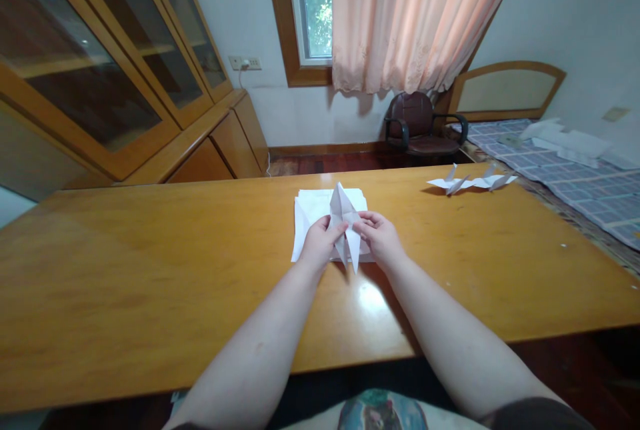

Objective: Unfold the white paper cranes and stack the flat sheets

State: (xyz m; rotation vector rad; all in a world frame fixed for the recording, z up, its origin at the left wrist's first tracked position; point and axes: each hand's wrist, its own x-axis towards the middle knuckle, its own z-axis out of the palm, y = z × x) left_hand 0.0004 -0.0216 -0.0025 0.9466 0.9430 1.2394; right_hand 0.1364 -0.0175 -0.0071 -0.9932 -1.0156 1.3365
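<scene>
A folded white paper [342, 207] is held up between my two hands, its single point upward and two narrow points hanging down. My left hand [320, 240] pinches its left side, the thumb lying on the front. On the right side, my right hand [380, 235] grips it with thumb and fingertips near the middle. Beneath and behind it lies a stack of white paper sheets [313, 202] on the wooden table [200, 270].
Two folded paper cranes [451, 183] [493, 180] stand at the table's far right edge. Past the table are a brown armchair [413, 117], a bed [565, 170] on the right and a glass-door cabinet [125, 70] on the left. Tiny white scraps dot the table's right side.
</scene>
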